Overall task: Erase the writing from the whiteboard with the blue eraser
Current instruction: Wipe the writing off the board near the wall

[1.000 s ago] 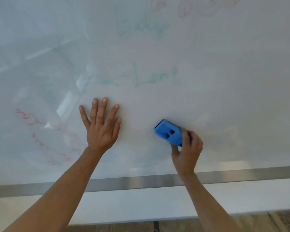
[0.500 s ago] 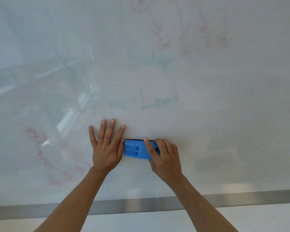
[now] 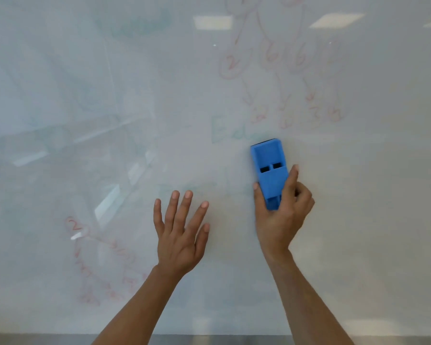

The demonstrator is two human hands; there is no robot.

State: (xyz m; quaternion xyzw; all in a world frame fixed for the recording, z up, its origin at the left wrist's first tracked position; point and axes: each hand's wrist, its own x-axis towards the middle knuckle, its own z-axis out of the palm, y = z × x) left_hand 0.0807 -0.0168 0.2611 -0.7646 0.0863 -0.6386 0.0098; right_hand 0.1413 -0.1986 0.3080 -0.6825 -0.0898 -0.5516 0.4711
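The whiteboard (image 3: 358,195) fills the view. My right hand (image 3: 281,215) grips the lower end of the blue eraser (image 3: 269,168), which stands upright against the board, its top just under faint green writing (image 3: 232,133). Faded red numbers and arrows (image 3: 284,78) lie above it, and more red scribbles (image 3: 102,265) sit at the lower left. My left hand (image 3: 182,232) rests flat on the board with fingers spread, left of the eraser and apart from it.
A grey metal ledge (image 3: 35,339) runs along the board's bottom edge. Ceiling lights (image 3: 212,22) reflect in the glossy surface near the top.
My right hand has carried the eraser from beside my left hand up and to the right, turning it from lying sideways to upright. The green "Len" writing is now nearly wiped out.
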